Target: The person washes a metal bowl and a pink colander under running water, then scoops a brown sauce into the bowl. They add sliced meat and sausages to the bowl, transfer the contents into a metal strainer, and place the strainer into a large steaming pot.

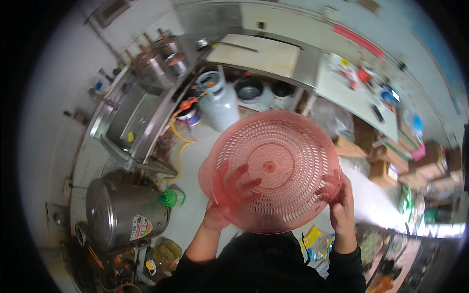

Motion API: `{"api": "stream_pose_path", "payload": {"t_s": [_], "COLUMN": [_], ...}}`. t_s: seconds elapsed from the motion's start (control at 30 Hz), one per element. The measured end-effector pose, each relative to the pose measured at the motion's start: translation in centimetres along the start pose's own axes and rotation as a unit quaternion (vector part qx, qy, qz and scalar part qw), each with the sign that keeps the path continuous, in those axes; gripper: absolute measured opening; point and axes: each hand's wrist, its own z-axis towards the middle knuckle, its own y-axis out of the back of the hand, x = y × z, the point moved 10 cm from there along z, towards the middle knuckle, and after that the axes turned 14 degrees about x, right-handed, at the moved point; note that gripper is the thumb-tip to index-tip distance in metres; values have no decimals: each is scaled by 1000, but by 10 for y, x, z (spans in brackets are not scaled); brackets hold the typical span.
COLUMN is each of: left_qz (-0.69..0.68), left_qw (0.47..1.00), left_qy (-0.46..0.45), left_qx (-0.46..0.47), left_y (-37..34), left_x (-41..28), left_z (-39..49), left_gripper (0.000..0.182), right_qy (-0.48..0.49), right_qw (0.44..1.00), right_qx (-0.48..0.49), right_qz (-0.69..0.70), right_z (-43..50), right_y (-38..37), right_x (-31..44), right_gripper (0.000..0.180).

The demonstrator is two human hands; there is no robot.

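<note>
A translucent pink plastic colander is held up before my body, its perforated round base toward me. My left hand grips the left rim; the spread fingers show through the plastic from the far side. At the right rim, my right hand is closed on the edge, the thumb on the near side and the fingertips partly hidden behind the colander. Both black sleeves reach up from the bottom of the view.
A steel sink stands on the left, above a large steel pot. Ahead are a gas cylinder and a counter with a white cutting board. Cardboard boxes lie at right. A yellow hose crosses the floor.
</note>
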Motion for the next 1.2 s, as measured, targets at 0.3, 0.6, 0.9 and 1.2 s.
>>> {"api": "stream_pose_path", "payload": {"t_s": [0.3,0.6,0.9,1.2], "left_qz": [145,350,519,152], "left_qw": [957,730,664,806], "left_qy": [-23,-138,23,-245], "left_qx": [-249,-570,-538,-516], "left_y": [263,614,851,842], "left_x": [-229,-542,-719,-671], "left_z": [-10,-98,-37,-84], "left_gripper": [76,42,55,50], "right_qy": [-250,72,148,-223], "right_qw": [819,934,827,933], "right_qx": [468,260,317,282], "right_qz": [218,-236,-440,27], "right_z": [350,606,750,781], "right_y": [-259,-533,-698,-692], "right_x": [-115,-230,-300,-435], "right_gripper": [83,86,70,77]}}
